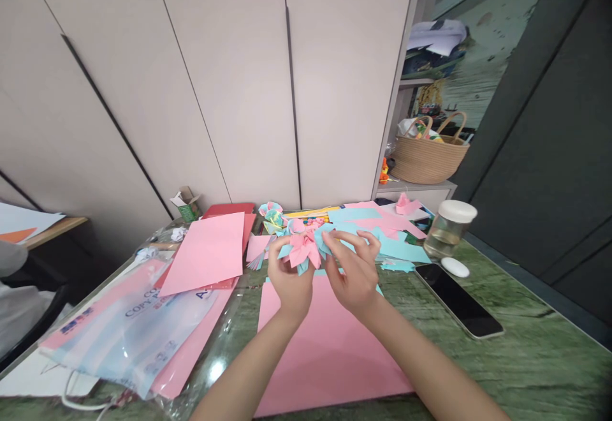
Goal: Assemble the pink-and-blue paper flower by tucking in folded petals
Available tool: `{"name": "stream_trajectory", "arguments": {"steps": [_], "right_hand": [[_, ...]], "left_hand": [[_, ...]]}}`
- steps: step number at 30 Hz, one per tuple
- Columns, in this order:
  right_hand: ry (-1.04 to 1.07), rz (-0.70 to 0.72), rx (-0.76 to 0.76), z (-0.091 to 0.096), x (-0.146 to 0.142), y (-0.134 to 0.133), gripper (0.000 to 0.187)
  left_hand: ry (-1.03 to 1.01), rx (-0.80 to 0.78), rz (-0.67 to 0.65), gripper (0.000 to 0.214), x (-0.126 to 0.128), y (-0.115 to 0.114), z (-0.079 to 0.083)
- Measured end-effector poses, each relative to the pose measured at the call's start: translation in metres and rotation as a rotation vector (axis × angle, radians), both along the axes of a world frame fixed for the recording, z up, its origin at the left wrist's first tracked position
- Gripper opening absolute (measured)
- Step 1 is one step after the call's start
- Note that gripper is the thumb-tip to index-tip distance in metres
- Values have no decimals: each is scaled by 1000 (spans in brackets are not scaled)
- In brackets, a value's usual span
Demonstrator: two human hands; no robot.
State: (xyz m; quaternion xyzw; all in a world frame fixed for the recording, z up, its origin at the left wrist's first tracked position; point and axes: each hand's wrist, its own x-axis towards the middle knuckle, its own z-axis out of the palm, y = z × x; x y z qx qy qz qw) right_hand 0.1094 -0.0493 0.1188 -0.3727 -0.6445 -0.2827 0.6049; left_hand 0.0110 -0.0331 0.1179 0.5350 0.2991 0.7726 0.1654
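Note:
A folded paper flower (306, 249), pink with light blue petals, is held up over a large pink sheet (325, 351) on the green table. My left hand (291, 280) is closed round the flower from below and the left. My right hand (354, 271) pinches a light blue petal at the flower's right edge, fingers curled.
A black phone (458, 298), a small white oval object (454, 266) and a lidded glass jar (449, 228) lie at the right. A plastic pack of copy paper (129, 325) and pink sheets (205, 252) lie left. Blue and pink scraps (377, 223) sit behind. A woven basket (428, 153) stands on a shelf.

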Motion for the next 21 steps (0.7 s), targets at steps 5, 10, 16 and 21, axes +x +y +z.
{"name": "stream_trajectory", "arguments": {"steps": [5,10,16,21], "right_hand": [[-28,20,-27,3,-1,-2,44],[-28,-27,38,-3,-3,0,42],[-34,-70,72,-8,-6,-1,42],[-27,-74,72,-7,-7,-3,44]], "left_hand": [[26,32,9,30,-2,1,0],[4,43,-7,29,1,0,-3],[-29,91,6,28,2,0,-4],[-48,92,-4,26,4,-2,0]]}}
